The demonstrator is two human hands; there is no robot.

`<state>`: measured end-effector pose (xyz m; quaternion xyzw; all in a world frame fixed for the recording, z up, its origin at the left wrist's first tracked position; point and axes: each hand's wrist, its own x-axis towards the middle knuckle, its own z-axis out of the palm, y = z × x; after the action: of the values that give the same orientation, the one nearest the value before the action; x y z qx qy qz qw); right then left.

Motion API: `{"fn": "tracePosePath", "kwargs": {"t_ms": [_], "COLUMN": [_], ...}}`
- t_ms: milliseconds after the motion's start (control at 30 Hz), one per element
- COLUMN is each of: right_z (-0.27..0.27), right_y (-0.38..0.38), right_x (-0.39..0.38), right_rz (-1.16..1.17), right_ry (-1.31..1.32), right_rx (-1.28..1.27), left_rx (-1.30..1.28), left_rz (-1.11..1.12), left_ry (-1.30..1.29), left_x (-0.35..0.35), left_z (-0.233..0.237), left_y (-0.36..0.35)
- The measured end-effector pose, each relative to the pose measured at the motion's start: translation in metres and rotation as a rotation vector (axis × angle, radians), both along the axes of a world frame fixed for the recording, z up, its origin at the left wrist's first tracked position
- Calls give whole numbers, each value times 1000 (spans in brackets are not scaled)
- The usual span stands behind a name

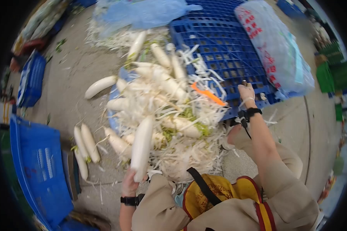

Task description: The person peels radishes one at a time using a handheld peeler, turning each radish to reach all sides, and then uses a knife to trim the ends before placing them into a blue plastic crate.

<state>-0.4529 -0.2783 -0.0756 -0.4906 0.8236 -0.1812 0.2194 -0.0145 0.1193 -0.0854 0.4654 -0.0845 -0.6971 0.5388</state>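
Observation:
A smooth, peeled white radish (142,148) stands up from my left hand (131,183), whose fingers are wrapped round its lower end. My right hand (247,94) is closed near the edge of the blue plastic pallet (227,50). A small dark tip pokes out of that fist; the rest of what it holds is hidden. Between the hands lies a heap of white radishes (169,82), some with green tops. White peel strips (185,158) are strewn below and around them. A flat orange strip-like object (208,94) rests on the peels.
A filled plastic bag with red print (275,48) lies on the pallet. Three loose radishes (89,142) are on the floor to the left, near a large blue crate (40,165). A smaller blue crate (31,79) stands farther back. Blue plastic sheeting (142,13) covers peels at the top.

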Motion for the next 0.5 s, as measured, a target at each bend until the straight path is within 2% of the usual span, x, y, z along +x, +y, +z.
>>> {"fn": "tracePosePath", "kwargs": {"t_ms": [33,67,100,133,200,300,367,500], "right_z": [-3,-12,9,35,68,57,59,102], "right_y": [6,17,33,53,94,141,146,154], "right_x": [14,33,64,93,143,182,194,209], "right_rz": [37,203,322,514,775,1084,1166,1177], "right_ry": [-187,-516,-675,-726,-612,-619,-604,-601], "right_rx": [-107,-293,-149,39,250,134,260,162], "left_rx": [18,25,-18,-60,-43,-26,27,-24], "left_rz": [2,27,-27,-87,-64,-66,-6,-38], "left_ry": [-29,-42,-52,-59,-89,-116,-154,-161], "left_x": [-2,2,6,9,9,15,13,20], "left_z": [7,7,3,3,13,18,33,37], "left_y": [-6,-9,-10,-11,-17,-14,-13,-6]}}
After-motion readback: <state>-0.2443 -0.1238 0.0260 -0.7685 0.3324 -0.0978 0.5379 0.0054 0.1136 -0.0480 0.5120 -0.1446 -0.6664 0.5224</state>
